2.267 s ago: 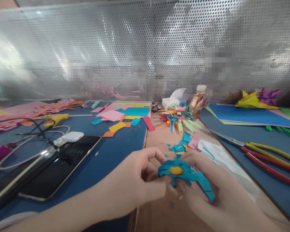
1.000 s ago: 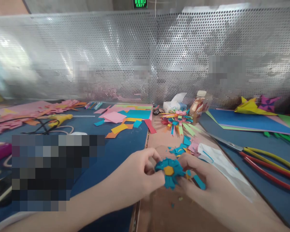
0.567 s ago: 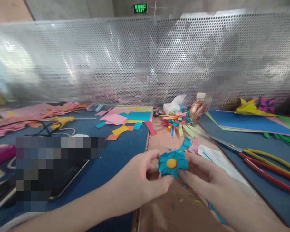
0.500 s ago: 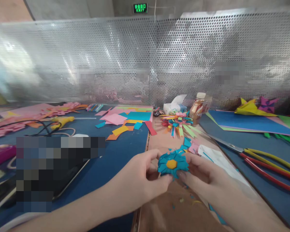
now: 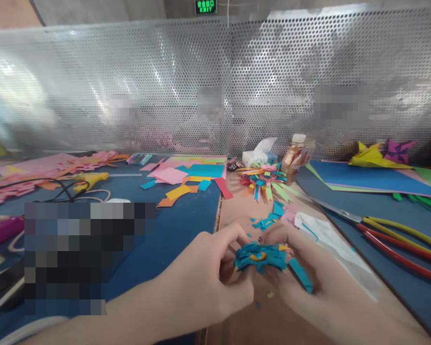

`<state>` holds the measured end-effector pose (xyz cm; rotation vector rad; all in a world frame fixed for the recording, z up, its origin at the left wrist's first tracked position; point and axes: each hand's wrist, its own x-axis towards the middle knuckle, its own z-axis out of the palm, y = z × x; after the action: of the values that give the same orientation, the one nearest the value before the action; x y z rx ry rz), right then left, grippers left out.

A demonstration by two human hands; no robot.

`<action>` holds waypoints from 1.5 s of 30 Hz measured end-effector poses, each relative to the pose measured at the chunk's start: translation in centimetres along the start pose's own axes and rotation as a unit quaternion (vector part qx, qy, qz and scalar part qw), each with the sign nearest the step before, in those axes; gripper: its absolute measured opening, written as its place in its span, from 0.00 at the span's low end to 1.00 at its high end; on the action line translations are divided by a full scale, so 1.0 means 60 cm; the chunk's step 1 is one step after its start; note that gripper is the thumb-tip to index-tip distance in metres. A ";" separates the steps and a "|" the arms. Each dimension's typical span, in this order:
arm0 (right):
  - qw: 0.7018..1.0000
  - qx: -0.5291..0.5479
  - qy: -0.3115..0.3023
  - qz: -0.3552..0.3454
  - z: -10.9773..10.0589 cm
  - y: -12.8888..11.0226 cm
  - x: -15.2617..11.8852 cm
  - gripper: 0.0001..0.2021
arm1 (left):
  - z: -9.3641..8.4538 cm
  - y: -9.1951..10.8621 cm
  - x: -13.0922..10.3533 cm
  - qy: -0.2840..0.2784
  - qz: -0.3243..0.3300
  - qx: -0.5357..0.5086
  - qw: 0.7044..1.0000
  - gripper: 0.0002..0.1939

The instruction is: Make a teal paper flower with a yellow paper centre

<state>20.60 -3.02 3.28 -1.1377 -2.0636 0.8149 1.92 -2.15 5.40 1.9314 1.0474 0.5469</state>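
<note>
Both hands were observed low and close to the wearer, meeting over the brown strip of the desk. The left hand was curled, thumb and fingers pinching the left edge of a small teal paper flower with fringed petals and an orange centre. The right hand was likewise closed on the flower's right edge, with a loose teal paper strip lying across its fingers. The flower sat between the two hands, held slightly above the desk and tilted nearly flat, so that its centre was only partly visible.

Just beyond the hands lay teal paper offcuts; further beyond stood a multicoloured paper flower of fringed strips, a white tissue pack and a brown plastic drink bottle with a white cap. To the right of the right hand lay a white paper sheet and a bundle of red and yellow tubes. Left of the left hand lay a blurred dark device on the blue mat.

Judgement: the step in hand appeared to be shaping or pressing the petals. The next move would call for a light grip, since thin paper fringe tears and creases readily
</note>
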 end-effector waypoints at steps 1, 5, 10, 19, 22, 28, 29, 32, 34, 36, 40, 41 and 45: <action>1.000 -0.011 -0.002 -0.012 -0.001 -0.002 -0.001 0.09 | 0.001 -0.001 -0.001 0.001 0.000 0.007 1.000 0.07; 0.998 -0.035 0.010 -0.054 -0.001 -0.006 -0.005 0.10 | 0.004 -0.006 -0.002 0.007 0.002 0.033 0.999 0.08; 0.995 -0.040 0.034 -0.088 0.002 -0.004 -0.003 0.12 | 0.009 -0.011 -0.001 0.004 0.013 0.037 0.999 0.09; 0.999 -0.045 0.008 0.001 0.003 0.007 -0.014 0.12 | 0.012 -0.017 -0.001 0.030 0.052 0.029 0.998 0.08; 0.998 -0.056 0.008 0.021 0.005 0.011 -0.017 0.10 | 0.013 -0.017 -0.004 0.036 0.068 0.013 0.997 0.10; 0.998 -0.060 0.016 0.029 0.011 0.014 -0.018 0.11 | 0.016 -0.014 -0.002 0.040 0.067 -0.003 0.997 0.09; 0.998 -0.057 0.021 0.021 0.012 0.012 -0.018 0.10 | 0.016 -0.012 -0.001 0.036 0.060 -0.003 0.998 0.09; 0.998 -0.052 0.024 0.002 0.012 0.004 -0.016 0.09 | 0.014 -0.006 0.000 0.028 0.050 0.000 0.998 0.10; 0.998 -0.058 0.022 0.001 0.010 -0.001 -0.013 0.08 | 0.013 -0.004 -0.001 0.028 0.048 -0.001 0.998 0.10; 0.998 -0.061 0.019 0.001 0.008 -0.005 -0.010 0.07 | 0.013 -0.004 -0.002 0.028 0.048 -0.001 0.998 0.09; 0.999 -0.043 0.017 -0.015 0.009 -0.007 -0.008 0.07 | 0.015 -0.007 -0.003 0.025 0.046 0.004 0.999 0.09; 0.999 -0.042 0.019 -0.017 0.010 -0.007 -0.008 0.07 | 0.015 -0.007 -0.003 0.025 0.045 0.005 0.999 0.08; 0.999 -0.038 0.029 -0.024 0.011 -0.009 -0.008 0.07 | 0.018 -0.008 -0.005 0.025 0.037 -0.003 0.999 0.07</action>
<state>20.03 -3.84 3.15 -1.1341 -2.0810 0.6785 2.28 -2.79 4.39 1.9663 1.0076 0.6414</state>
